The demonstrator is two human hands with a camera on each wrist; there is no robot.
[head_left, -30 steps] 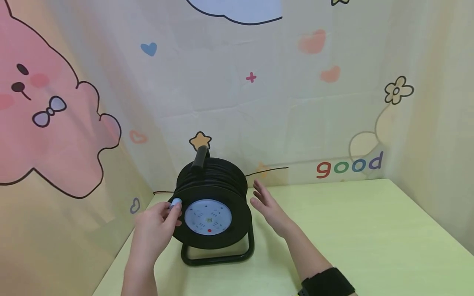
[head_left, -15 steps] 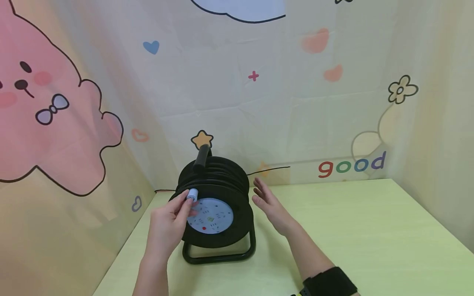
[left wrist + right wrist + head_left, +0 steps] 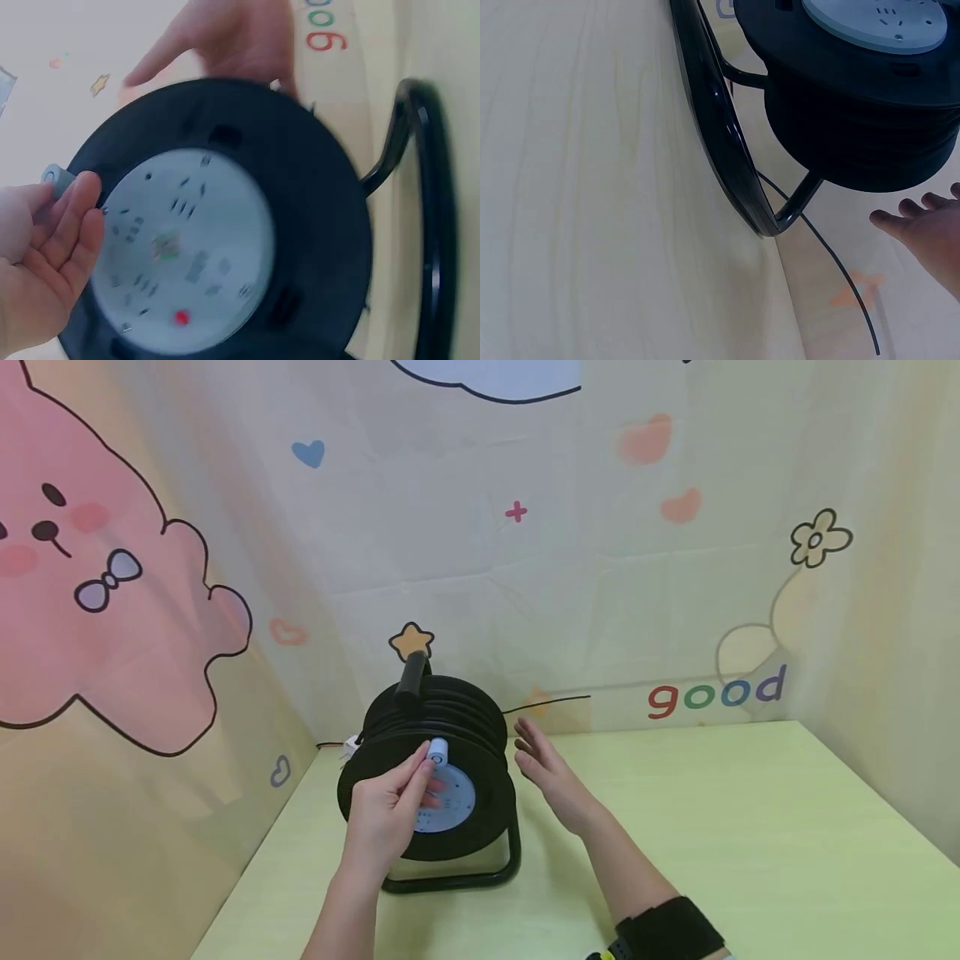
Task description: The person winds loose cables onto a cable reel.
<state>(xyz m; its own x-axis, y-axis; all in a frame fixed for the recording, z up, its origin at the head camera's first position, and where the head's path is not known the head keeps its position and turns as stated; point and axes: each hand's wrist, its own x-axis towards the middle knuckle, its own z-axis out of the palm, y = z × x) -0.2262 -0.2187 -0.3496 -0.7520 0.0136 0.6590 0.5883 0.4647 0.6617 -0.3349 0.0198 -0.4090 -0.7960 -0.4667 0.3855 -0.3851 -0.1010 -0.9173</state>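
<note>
A black cable reel (image 3: pixel 491 810) stands on the table, wound with black cable (image 3: pixel 457 706). In its front face sits a round pale socket panel (image 3: pixel 180 255) with a red button. My left hand (image 3: pixel 382 814) pinches the small light-blue crank knob (image 3: pixel 438 751) between thumb and fingers, at the upper part of the reel's face. In the left wrist view the knob (image 3: pixel 55 178) shows beyond the fingertips. My right hand (image 3: pixel 555 781) is held beside the reel's right side, fingers extended and holding nothing; the right wrist view shows its fingers (image 3: pixel 911 217) near the wound cable.
The reel's tubular stand (image 3: pixel 453 882) rests on the pale green table (image 3: pixel 712 843). Its carrying handle (image 3: pixel 411 681) rises at the top. A thin black cord (image 3: pixel 551 702) sticks out at right behind it, and a white plug (image 3: pixel 350 745) shows at left. A printed curtain (image 3: pixel 450 527) hangs behind.
My left hand has carried the knob right and slightly upward along the reel's face, and the socket panel has turned with it. The white plug has come into view. My right hand stays about in place.
</note>
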